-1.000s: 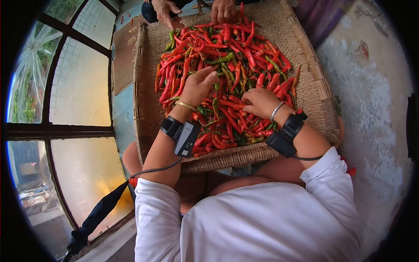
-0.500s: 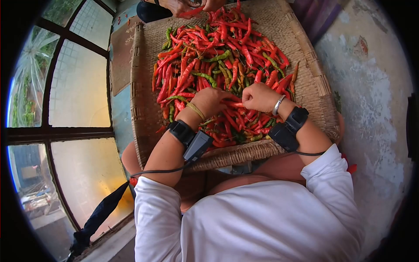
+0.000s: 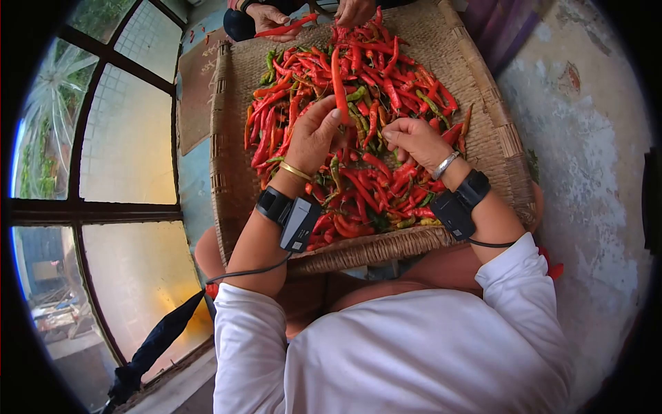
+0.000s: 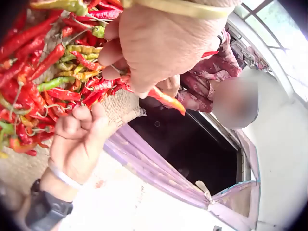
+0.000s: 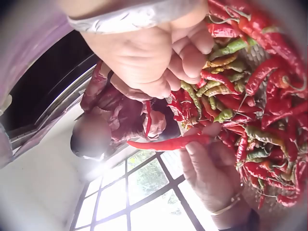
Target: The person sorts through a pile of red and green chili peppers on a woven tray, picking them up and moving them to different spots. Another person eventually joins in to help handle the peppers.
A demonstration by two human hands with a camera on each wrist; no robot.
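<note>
My left hand (image 3: pixel 312 138) pinches a long red chili pepper (image 3: pixel 338 79) between thumb and fingers, its tip pointing away from me. The right wrist view shows that pepper (image 5: pixel 163 144) lengthwise, its inner end at the fingertips. To its right, my right hand (image 3: pixel 419 145) hovers close over the heap with fingers bent and thumb by the forefinger; nothing shows in its grasp. Below both hands lies a heap of red and green chili peppers (image 3: pixel 362 190) on a woven tray (image 3: pixel 483 103).
Across the tray, another person's hand (image 3: pixel 272 19) holds a red chili pepper (image 3: pixel 286 27), the other hand (image 3: pixel 355 11) beside it. The tray's thick rim (image 3: pixel 376 246) runs before my lap. Windows (image 3: pixel 127 131) stand left, a peeling wall (image 3: pixel 579 179) right. A folded dark umbrella (image 3: pixel 162 331) leans at lower left.
My left hand dipped toward the right hand at the heap, then rose back up and left with a red pepper. The other person's hands lifted a red pepper and then drew apart.
</note>
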